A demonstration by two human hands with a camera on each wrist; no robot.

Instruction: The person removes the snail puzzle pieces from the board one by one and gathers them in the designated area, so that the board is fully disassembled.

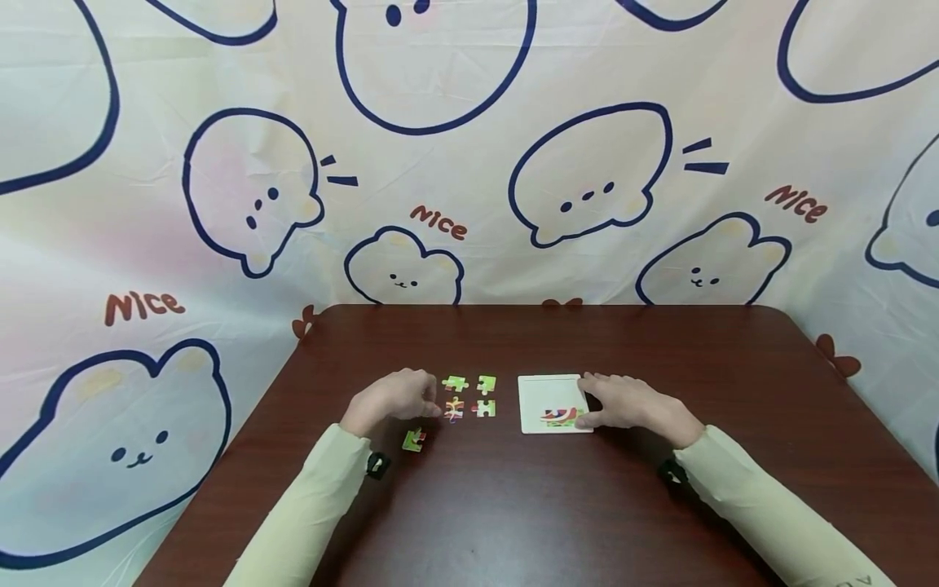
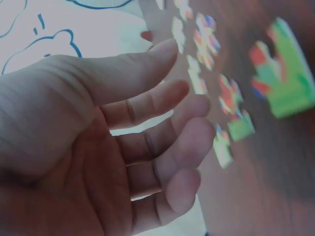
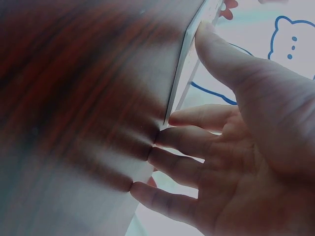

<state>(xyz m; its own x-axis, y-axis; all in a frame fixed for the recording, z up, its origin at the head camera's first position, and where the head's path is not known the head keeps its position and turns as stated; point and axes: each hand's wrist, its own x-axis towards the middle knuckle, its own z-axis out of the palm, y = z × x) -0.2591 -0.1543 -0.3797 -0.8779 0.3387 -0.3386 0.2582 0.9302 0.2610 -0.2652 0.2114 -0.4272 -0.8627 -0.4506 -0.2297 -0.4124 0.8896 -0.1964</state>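
My left hand (image 1: 399, 395) hovers at the left of several loose jigsaw pieces (image 1: 485, 409), its fingers loosely bent and holding nothing. One green and red corner piece (image 1: 414, 441) lies apart, nearer the front; it shows large in the left wrist view. At the right edge of a square white puzzle tray (image 1: 539, 399) rests my right hand (image 1: 619, 400), thumb by the front corner and fingers by the back. Its index fingertip meets the tray's corner in the right wrist view, the other fingertips down on the table. Colourful joined pieces (image 1: 559, 418) lie in the tray's front right part.
Everything sits on a dark brown wooden table (image 1: 477, 514). Behind it hangs a pale cloth (image 1: 469, 179) printed with cartoon outlines, close along the table's far edge.
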